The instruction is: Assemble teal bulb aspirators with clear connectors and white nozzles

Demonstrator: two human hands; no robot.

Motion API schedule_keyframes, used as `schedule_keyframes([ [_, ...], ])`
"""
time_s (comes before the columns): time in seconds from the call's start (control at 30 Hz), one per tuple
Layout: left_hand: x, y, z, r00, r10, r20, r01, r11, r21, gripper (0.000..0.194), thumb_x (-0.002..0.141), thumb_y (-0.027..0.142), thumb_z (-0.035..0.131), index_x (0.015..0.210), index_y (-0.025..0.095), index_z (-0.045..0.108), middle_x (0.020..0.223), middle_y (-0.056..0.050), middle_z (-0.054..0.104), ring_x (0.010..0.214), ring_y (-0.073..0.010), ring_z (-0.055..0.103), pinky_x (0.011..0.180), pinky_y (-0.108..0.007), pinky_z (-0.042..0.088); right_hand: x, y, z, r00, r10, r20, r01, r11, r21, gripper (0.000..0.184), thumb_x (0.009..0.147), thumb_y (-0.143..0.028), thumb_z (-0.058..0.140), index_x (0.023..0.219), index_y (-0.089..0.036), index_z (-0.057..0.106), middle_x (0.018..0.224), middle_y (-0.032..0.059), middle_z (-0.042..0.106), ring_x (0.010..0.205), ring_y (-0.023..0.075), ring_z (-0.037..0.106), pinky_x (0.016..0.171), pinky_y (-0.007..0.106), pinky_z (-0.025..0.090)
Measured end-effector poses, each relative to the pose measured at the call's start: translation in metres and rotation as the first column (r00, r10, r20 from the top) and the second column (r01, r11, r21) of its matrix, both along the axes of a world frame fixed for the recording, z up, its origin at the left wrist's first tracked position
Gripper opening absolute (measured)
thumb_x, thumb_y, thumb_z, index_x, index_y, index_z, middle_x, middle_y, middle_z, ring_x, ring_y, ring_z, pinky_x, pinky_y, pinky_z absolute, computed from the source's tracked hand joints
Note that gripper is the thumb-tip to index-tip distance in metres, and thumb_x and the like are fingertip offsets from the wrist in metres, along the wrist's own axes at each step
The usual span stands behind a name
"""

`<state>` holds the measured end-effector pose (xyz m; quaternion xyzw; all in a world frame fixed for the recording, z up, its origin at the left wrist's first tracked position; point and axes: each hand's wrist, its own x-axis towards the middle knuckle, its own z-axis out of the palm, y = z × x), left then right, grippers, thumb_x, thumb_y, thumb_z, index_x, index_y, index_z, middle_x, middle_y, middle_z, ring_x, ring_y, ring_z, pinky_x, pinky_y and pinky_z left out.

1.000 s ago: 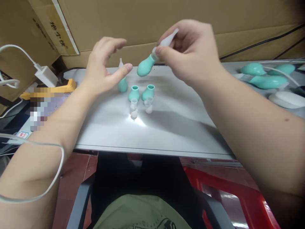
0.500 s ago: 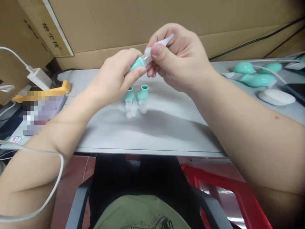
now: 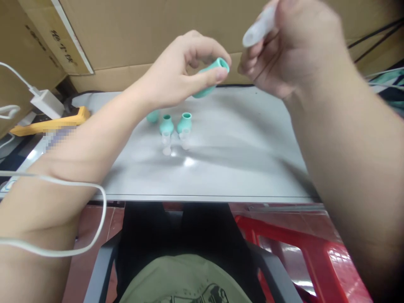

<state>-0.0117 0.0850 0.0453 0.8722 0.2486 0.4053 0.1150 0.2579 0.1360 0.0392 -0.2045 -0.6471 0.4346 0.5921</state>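
Left hand is half-curling around a teal, open-necked, rubbery-looking bulb, hovering near the grey worktop's back edge; right hand is pinching a whitish translucent tapered nozzle, apart. Guessing they're handling parts separately; next move's probably calling for gentle grips.

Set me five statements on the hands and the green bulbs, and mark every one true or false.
1. The left hand holds a green bulb. True.
2. The right hand holds a white nozzle. True.
3. That white nozzle is fitted into the bulb in the left hand. False: the two are apart.
4. Small clear pieces are on the table, on the person's side of two standing bulbs. True.
5. Both standing bulbs have nozzles in their mouths. False: their mouths are open, with nothing fitted.
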Motion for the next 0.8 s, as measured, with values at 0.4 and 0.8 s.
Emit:
schedule_keyframes([
  [0.4,0.022,-0.017,-0.019,0.970,0.168,-0.174,-0.220,0.914,-0.340,0.013,0.094,0.023,0.089,0.089,0.034,0.094,0.096,-0.003,0.091,0.095,-0.0341,0.084,0.090,-0.056,0.066,0.005,0.035,-0.064,0.973,-0.099,0.210,0.115,0.991,-0.066,0.098,0.054,-0.106,0.115,0.088,-0.035,0.056,0.068,-0.0039,0.070,0.057,0.0170,0.051,0.062,0.042,0.039],
  [0.8,0.029,-0.011,-0.032,0.841,0.352,-0.411,-0.436,0.890,-0.131,0.014,0.089,0.039,0.100,0.097,0.031,0.091,0.118,-0.007,0.097,0.133,-0.0506,0.089,0.138,-0.075,0.057,-0.017,-0.001,-0.059,0.959,-0.145,0.242,0.139,0.989,0.042,0.086,0.057,-0.102,0.118,0.080,-0.035,0.071,0.063,-0.0037,0.070,0.055,0.0183,0.055,0.063,0.044,0.047],
])
